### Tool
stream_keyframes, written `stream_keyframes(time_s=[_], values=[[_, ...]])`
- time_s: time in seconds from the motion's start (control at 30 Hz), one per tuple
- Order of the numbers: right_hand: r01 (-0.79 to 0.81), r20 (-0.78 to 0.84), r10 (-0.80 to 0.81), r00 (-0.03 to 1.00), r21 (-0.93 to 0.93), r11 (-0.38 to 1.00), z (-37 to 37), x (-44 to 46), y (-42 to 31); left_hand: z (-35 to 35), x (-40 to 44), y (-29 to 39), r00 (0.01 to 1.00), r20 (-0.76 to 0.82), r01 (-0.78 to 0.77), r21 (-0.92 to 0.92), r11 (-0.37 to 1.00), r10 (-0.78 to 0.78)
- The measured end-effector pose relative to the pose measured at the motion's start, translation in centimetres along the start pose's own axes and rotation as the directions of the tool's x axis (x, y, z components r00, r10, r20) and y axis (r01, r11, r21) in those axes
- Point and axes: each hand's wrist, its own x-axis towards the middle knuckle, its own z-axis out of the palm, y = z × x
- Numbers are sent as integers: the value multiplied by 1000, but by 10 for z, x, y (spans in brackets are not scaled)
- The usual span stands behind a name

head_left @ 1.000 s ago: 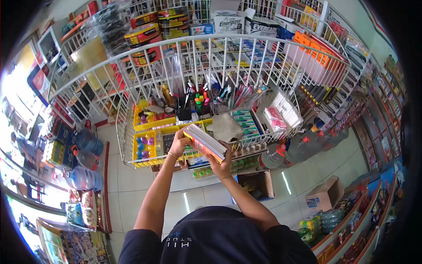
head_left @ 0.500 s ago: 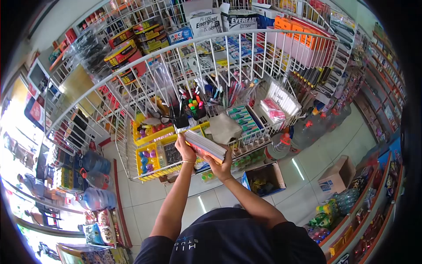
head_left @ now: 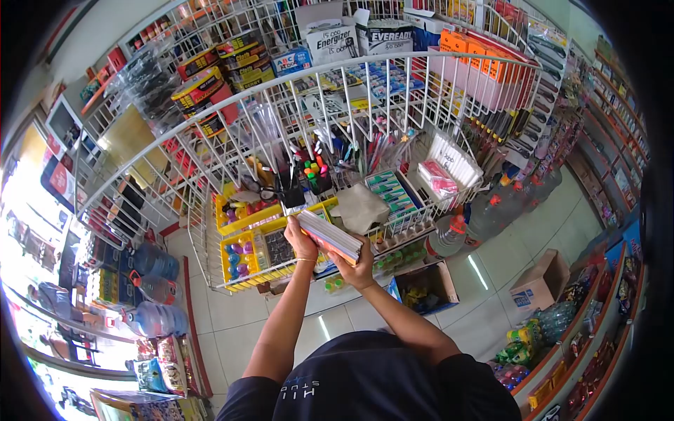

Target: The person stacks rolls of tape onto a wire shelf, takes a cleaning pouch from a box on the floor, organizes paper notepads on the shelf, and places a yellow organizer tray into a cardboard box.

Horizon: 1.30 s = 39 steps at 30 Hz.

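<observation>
Left hand (head_left: 302,243): part-closed, fingers and thumb curled around the upper left end of a stack of thin booklets (head_left: 330,237). Right hand (head_left: 359,270): part-closed, gripping the lower right end of the same stack, fingers mostly hidden beneath it.

Booklet stack: one rectangular block, tilted, pale layered page edges uppermost, orange-red cover on the near side; held between both hands, above the front edge of a white wire basket (head_left: 421,54).

Basket, coated wire, upright bars, curved rim. Contents, left to right: yellow plastic tray (head_left: 242,283) with rounded capsules in blue and purple, glossy; grey cloth-like piece (head_left: 361,208), matt, creased, just beyond the booklets; small green-and-white boxes (head_left: 393,201), in rows; pink-and-white packet (head_left: 438,179), shiny wrap, in an open white container (head_left: 455,156).

Behind the cloth: bright-capped highlighters (head_left: 315,168), upright, clustered.

Floor (head_left: 316,335): pale, smooth tiles; one open brown cardboard carton (head_left: 539,282), at right.
</observation>
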Motion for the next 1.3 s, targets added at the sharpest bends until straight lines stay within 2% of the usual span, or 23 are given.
stream_keyframes(time_s=[0.1, 0.17, 0.23, 0.27, 0.3, 0.33, 0.37, 0.4, 0.43, 0.5, 0.53, 0.57, 0.63, 0.67, 0.73, 0.83, 0.9, 1.03, 1.1, 1.13, 1.17, 1.23, 1.3], values=[[-52, -2, 52, 999, 15, 999, -1, 3, -7, -1, -1, 1, 1000, 20, -19, 120, 993, 17], [-60, -14, 60, 998, 17, 998, -2, 9, -14, 8, -11, 19, 977, -93, -152, 320, 935, 190], [-77, -17, 78, 997, 48, 996, -6, 13, -20, 7, -36, 48, 991, -70, -95, 257, 962, 117], [75, -6, -77, 997, -137, 988, -12, 21, -36, 2, -49, 50, 994, -109, 32, 123, 992, -19], [81, 3, -81, 997, -134, 988, -14, 27, -38, -4, -60, 51, 979, -131, 157, -17, 987, -158], [183, 31, -180, 983, -134, 974, -16, 32, -40, -10, -68, 59, 978, -140, 153, -22, 988, -155], [280, 59, -274, 960, -130, 951, -16, 36, -44, -16, -76, 70, 884, 107, 465, -313, 828, -456], [362, 110, -352, 929, -83, 928, -16, 43, -49, -20, -83, 80, 680, 417, 729, -473, 495, -603], [360, 124, -350, 929, -77, 930, -17, 49, -53, -14, -85, 87, 687, 408, 722, -485, 494, -602], [596, 365, -544, 755, -36, 802, -21, 57, -60, 8, -79, 101, 789, 490, 614, -660, 433, -370], [656, 450, -584, 675, -6, 754, -22, 62, -78, 11, -75, 108, 882, 304, 470, -636, 612, -360], [659, 455, -586, 670, -1, 752, -21, 64, -83, 6, -72, 108, 895, 288, 444, -648, 619, -341], [753, 563, -618, 549, -13, 658, -18, 64, -90, 9, -71, 115, 933, 133, 332, -681, 652, -336], [726, 601, -578, 552, -4, 688, -16, 64, -96, 6, -69, 115, 935, 130, 327, -684, 652, -331], [759, 657, -555, 511, -42, 649, -11, 65, -111, -3, -68, 111, 913, 251, 379, -815, 438, -322], [779, 758, -466, 456, -86, 621, -8, 68, -126, -7, -65, 110, 900, 293, 411, -817, 404, -322], [735, 870, -305, 388, -93, 672, -12, 75, -148, -3, -68, 118, 905, 300, 407, -818, 406, -302], [622, 923, -241, 299, 3, 783, -26, 89, -160, -1, -71, 124, 916, 307, 399, -775, 490, -259], [315, 852, -180, 491, 19, 949, -30, 97, -155, -2, -72, 123, 903, 306, 420, -779, 466, -303], [55, 781, 3, 624, -48, 997, -31, 101, -154, 1, -75, 126, 902, 306, 417, -798, 435, -304], [46, 779, 9, 627, -49, 998, -32, 105, -147, -1, -74, 123, 900, 306, 422, -794, 438, -312], [-393, 648, 337, 683, -64, 917, -37, 109, -127, -2, -71, 118, 910, 325, 403, -836, 373, -255], [-387, 634, 360, 684, -103, 916, -43, 101, -121, 2, -77, 126, 891, 398, 451, -833, 320, -219]])
